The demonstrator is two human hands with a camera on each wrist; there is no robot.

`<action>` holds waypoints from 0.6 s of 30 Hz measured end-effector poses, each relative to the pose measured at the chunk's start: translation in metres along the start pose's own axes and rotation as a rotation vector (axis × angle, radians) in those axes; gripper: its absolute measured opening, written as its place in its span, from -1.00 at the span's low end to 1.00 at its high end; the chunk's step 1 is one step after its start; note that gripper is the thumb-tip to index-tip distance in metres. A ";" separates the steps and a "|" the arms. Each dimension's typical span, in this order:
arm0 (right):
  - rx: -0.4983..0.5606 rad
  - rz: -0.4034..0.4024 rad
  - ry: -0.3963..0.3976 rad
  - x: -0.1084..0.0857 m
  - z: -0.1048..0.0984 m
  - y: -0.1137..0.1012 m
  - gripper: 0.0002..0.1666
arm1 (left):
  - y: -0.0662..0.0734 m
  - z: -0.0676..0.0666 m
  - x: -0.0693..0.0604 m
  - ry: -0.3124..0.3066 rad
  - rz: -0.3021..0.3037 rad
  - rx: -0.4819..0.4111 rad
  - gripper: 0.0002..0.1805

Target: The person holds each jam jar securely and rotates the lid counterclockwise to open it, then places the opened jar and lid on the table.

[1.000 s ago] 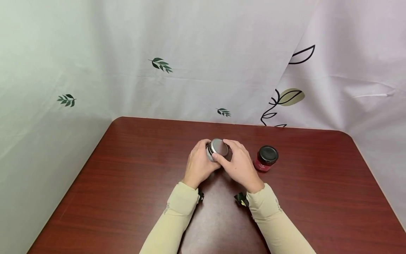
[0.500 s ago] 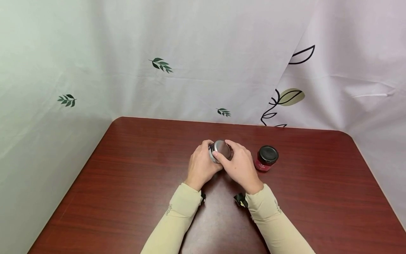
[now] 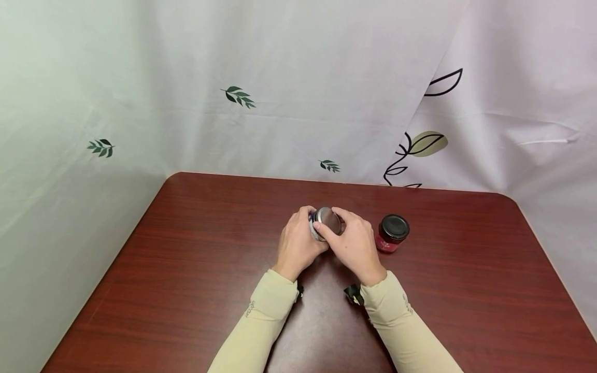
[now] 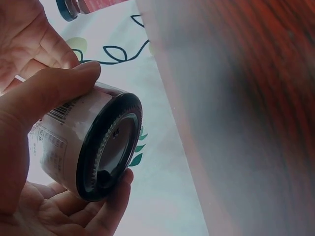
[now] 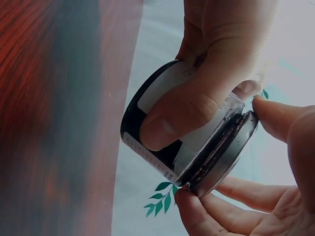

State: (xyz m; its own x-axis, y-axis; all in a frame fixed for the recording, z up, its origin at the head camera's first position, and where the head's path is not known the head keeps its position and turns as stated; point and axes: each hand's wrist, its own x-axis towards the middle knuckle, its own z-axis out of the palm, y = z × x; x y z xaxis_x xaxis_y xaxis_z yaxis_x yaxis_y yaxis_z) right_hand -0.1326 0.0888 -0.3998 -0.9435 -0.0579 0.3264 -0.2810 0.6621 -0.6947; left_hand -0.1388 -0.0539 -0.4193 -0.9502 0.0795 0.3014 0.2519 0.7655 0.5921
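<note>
- A person's two hands meet over a glass jar point(image 4: 69, 132), raised off the reddish-brown table point(image 3: 210, 248) and tilted, its base in full view.
- The left hand point(image 3: 298, 243) grips the body, thumb over one side and fingers under the other, a hold that likely steadies the glass and leaves the rim free.
- The right hand point(image 3: 353, 241) pinches the silver lid point(image 5: 231, 157) at opposite edges, probably for even purchase; how tightly the lid sits cannot be told.
- A second jar point(image 3: 393, 234), red with a black cap, stands upright near the right hand, apparently set aside to allow elbow room.
</note>
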 end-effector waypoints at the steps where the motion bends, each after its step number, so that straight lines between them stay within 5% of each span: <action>1: 0.001 0.001 -0.001 0.000 0.000 0.000 -0.42 | 0.000 0.000 0.000 -0.001 0.001 0.000 -0.27; 18: 0.018 0.034 -0.010 0.000 0.001 -0.001 -0.46 | -0.001 0.001 0.000 0.016 0.018 0.013 -0.27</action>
State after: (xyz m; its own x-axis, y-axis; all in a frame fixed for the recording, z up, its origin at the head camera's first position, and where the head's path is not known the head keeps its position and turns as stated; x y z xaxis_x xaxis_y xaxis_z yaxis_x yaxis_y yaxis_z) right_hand -0.1325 0.0879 -0.3997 -0.9540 -0.0430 0.2966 -0.2521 0.6502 -0.7167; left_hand -0.1397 -0.0538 -0.4205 -0.9425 0.0834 0.3238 0.2665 0.7723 0.5767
